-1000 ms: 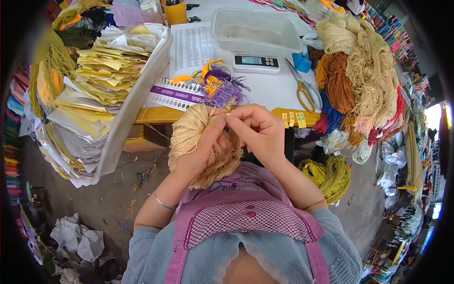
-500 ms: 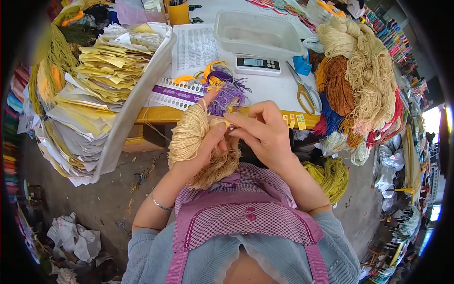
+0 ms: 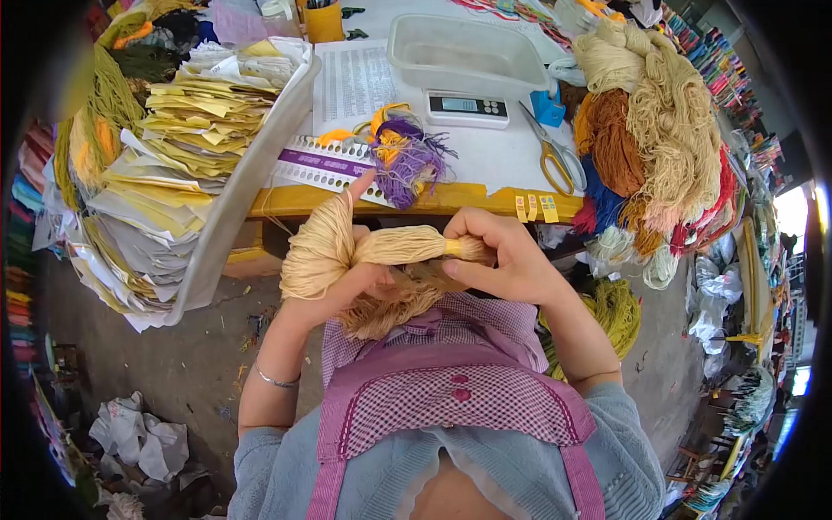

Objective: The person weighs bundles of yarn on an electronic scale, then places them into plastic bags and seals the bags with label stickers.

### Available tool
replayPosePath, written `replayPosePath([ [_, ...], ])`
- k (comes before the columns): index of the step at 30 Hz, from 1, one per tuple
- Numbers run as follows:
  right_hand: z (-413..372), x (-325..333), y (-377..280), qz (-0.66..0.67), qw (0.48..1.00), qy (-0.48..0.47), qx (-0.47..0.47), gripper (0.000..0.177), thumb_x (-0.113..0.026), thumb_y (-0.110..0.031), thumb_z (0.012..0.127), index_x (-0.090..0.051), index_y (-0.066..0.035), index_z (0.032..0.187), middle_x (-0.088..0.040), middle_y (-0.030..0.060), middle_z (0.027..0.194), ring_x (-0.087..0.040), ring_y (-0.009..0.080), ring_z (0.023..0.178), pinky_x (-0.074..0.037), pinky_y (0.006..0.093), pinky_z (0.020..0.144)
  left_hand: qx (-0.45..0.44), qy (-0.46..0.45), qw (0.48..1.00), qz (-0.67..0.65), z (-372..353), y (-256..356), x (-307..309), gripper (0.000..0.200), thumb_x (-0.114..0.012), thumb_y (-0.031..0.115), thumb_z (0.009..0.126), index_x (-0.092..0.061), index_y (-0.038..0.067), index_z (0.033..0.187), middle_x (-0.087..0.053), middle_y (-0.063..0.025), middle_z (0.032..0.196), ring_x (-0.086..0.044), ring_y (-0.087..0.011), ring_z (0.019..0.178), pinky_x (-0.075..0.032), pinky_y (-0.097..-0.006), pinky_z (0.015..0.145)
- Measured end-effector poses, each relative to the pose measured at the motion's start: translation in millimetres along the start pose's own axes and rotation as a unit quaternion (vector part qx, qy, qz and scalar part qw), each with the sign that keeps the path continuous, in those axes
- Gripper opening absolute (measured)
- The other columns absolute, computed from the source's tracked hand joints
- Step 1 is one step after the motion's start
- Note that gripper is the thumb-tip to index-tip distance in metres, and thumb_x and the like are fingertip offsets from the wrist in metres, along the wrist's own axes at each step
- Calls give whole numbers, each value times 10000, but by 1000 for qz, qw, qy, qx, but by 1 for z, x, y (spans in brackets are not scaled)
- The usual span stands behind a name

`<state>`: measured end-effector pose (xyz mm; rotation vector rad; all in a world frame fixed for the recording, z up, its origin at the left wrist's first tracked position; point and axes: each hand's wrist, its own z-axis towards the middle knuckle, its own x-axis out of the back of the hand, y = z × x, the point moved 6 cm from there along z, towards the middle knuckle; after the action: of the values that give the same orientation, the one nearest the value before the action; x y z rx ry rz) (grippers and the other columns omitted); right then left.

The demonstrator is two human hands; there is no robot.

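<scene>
A cream skein of thread point(image 3: 322, 251) is gripped in my left hand point(image 3: 340, 286), its index finger pointing up past the strands. From that bunch a narrower length runs rightward to my right hand point(image 3: 507, 264), whose thumb and fingers pinch it near its end, by a yellow band point(image 3: 454, 248). Loose tan strands point(image 3: 390, 312) hang below, over the lap. Just beyond the hands, a purple and orange thread tangle point(image 3: 407, 160) lies at the table edge on a purple-striped card with holes point(image 3: 325, 166).
A digital scale point(image 3: 468, 108) stands in front of a clear plastic tub point(image 3: 468, 56). Scissors point(image 3: 555, 156) and small yellow labels point(image 3: 537, 208) lie to the right, beside heaped skeins point(image 3: 667, 130). A grey bin of paper packets point(image 3: 247, 217) flanks the left.
My right hand has moved right and slightly down, drawing out a length of the skein with the yellow band now showing. My left hand has shifted a little left.
</scene>
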<state>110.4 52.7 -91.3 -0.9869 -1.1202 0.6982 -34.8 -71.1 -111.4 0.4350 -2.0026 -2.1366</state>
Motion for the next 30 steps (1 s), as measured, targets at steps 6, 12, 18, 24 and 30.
replayPosePath([
  [6,-2,-10,5,29,999,14,-44,146,-657,-123,875,-585,-6,922,-553,15,694,-507,66,611,-409,230,542,1,-8,1000,-18,-10,12,3,872,-551,-124,749,-191,85,1516,-581,-33,736,-609,-93,675,-512,-235,637],
  [12,-22,-6,-12,-112,991,-72,-12,201,-656,-234,880,-602,-41,870,-587,129,692,-595,280,597,-438,332,534,-143,-41,928,343,-39,24,45,899,-819,180,686,-365,-2,1441,-580,-31,996,-534,-87,858,-454,-222,738],
  [18,-96,71,10,-69,967,-176,-168,498,-853,-275,692,-559,-68,1037,-642,18,730,-607,109,643,-453,251,571,-34,127,982,138,-122,36,124,918,-765,155,677,-307,-74,1440,-608,-54,967,-536,-74,675,-435,-213,582],
  [24,-179,122,63,-36,941,-69,-329,400,-843,-90,665,-578,-30,958,-572,-25,815,-506,39,743,-426,209,641,109,86,982,129,-176,20,151,989,-773,58,632,-268,-10,1480,-616,-44,801,-562,-94,664,-412,-205,582],
  [30,-187,103,86,-362,903,-113,-202,570,-845,-221,635,-625,-54,1133,-653,117,1008,-626,265,934,-494,353,823,90,91,992,8,-149,0,131,1107,-852,289,686,-160,45,1515,-534,-157,1308,-554,-206,1124,-485,-282,848],
])
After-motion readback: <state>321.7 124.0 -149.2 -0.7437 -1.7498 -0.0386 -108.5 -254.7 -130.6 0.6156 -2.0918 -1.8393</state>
